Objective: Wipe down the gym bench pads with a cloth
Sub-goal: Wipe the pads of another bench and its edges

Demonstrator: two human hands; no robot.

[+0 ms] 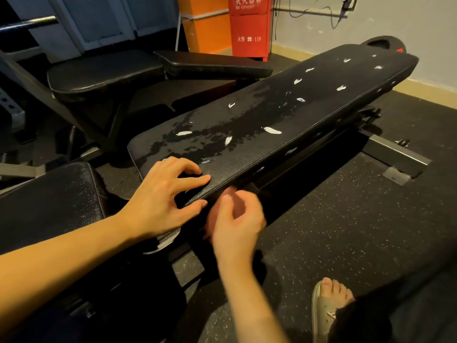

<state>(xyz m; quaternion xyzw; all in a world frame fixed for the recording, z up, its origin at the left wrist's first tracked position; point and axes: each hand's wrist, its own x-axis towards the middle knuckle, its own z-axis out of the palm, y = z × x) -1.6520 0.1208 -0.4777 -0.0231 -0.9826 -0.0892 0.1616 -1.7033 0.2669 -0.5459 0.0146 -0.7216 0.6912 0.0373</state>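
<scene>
Left hand [163,194] rests, fingers spread, on the wet, foam-spotted pad [284,115], right hand [237,214] too blurred to tell; unwiped liquid risks running off the edge.

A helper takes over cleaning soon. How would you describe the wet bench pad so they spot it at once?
Start at the red fire extinguisher box at the back. Just right of it, the long pad runs diagonally down to the left hand. Unlike the shorter pads on its left, it shows wet patches and white marks.
</scene>
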